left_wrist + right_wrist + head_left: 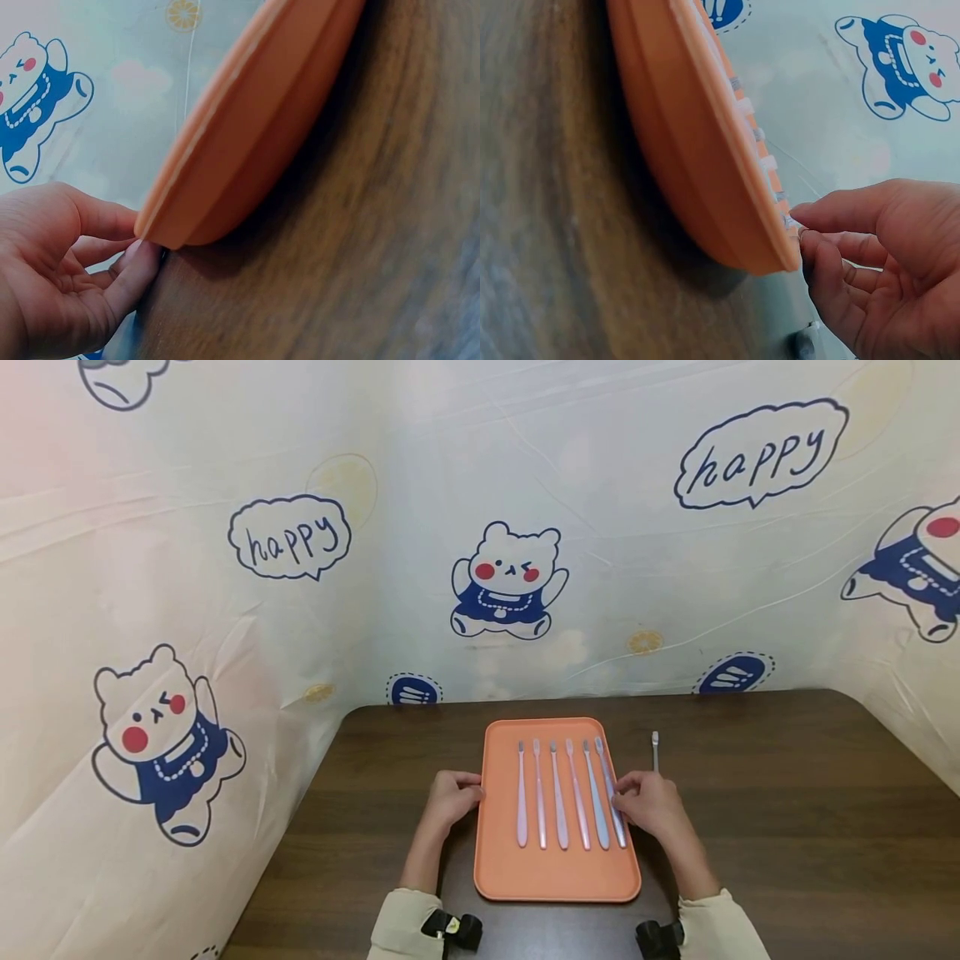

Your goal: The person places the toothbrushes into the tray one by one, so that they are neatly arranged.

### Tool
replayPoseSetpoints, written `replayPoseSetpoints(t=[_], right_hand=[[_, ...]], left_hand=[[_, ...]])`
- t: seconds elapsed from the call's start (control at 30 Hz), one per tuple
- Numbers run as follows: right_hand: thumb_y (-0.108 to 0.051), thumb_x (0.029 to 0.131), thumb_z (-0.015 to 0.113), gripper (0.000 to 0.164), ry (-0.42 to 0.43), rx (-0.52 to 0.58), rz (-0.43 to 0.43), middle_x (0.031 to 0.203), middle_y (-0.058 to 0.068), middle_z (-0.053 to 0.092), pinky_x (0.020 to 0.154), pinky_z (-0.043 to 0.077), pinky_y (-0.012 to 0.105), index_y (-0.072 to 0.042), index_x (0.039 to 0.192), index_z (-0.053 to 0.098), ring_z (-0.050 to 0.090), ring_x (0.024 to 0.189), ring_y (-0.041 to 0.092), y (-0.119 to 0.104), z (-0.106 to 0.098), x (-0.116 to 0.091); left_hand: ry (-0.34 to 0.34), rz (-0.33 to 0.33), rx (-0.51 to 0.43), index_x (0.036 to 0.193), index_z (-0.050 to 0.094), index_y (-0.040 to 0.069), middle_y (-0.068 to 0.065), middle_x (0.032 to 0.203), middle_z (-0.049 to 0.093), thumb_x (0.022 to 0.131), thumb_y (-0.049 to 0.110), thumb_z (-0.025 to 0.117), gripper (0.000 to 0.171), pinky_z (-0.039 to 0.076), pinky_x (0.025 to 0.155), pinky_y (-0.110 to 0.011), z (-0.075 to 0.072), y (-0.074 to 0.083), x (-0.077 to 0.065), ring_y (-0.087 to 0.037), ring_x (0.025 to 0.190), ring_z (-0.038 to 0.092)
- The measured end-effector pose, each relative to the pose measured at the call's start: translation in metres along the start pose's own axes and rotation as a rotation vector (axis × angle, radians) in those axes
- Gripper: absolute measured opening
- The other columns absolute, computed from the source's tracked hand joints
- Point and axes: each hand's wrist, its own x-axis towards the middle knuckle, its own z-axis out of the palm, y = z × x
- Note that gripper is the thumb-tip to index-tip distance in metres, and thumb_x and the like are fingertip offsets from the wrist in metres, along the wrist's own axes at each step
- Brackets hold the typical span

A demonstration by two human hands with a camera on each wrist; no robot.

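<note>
An orange tray lies on the wooden table, with several slim toothbrushes in a row on it, in pale pink, lilac and blue. My left hand pinches the tray's left rim; in the left wrist view, finger and thumb meet at the tray edge. On the opposite side, my right hand grips the right rim, fingertips right beside the outermost toothbrush. From the right wrist, its fingertips show at the rim, close to the bristle heads.
Another toothbrush lies on the table beyond my right hand, partly hidden by it. The brown table extends to both sides. A pale curtain printed with cartoon bears hangs behind and around it.
</note>
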Motion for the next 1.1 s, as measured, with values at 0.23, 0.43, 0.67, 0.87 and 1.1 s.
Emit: replayPoseSetpoints(t=[0.23,0.43,0.67,0.87,1.1], right_hand=[[-0.011,0.089,0.071,0.018,-0.001,0.013,-0.004,0.07,0.005,0.066,0.054,0.047,0.027,0.004,0.1,0.072,0.06,0.061,0.013,0.001,0.0,0.0],[-0.011,0.092,0.069,0.02,-0.012,0.047,-0.015,0.075,0.008,0.068,0.055,0.05,0.028,0.006,0.104,0.07,0.061,0.062,0.013,0.002,-0.001,0.0],[-0.008,0.094,0.064,0.019,-0.017,0.087,-0.043,0.074,0.009,0.068,0.055,0.053,0.028,0.008,0.104,0.07,0.061,0.06,0.012,0.004,-0.002,0.0],[-0.009,0.096,0.063,0.02,-0.027,0.102,-0.053,0.078,0.011,0.07,0.056,0.054,0.027,0.007,0.105,0.07,0.062,0.062,0.012,0.006,-0.006,-0.001],[-0.012,0.097,0.062,0.022,-0.033,0.091,-0.044,0.086,0.014,0.073,0.059,0.055,0.03,0.006,0.108,0.069,0.064,0.066,0.013,0.009,-0.013,-0.001]], left_hand=[[0.0,-0.005,-0.006,0.114,0.072,-0.01,-0.025,0.105,0.073,0.088,-0.002,0.064,0.029,0.062,0.076,-0.032,0.0,-0.001,0.0,-0.018,0.085,0.072],[0.0,0.008,-0.005,0.113,0.071,-0.011,-0.026,0.104,0.073,0.087,-0.002,0.064,0.029,0.062,0.076,-0.033,0.001,-0.001,0.0,-0.019,0.084,0.072],[-0.001,0.002,0.001,0.113,0.072,-0.011,-0.025,0.105,0.073,0.088,-0.001,0.064,0.028,0.062,0.076,-0.032,0.0,-0.002,0.001,-0.019,0.086,0.072],[-0.002,-0.01,0.009,0.114,0.072,-0.009,-0.023,0.105,0.074,0.088,0.0,0.064,0.028,0.061,0.075,-0.031,0.0,-0.003,0.002,-0.017,0.084,0.072],[-0.005,-0.001,0.0,0.113,0.072,-0.01,-0.024,0.105,0.073,0.087,-0.001,0.064,0.028,0.062,0.076,-0.032,0.0,-0.003,0.002,-0.019,0.085,0.072]])
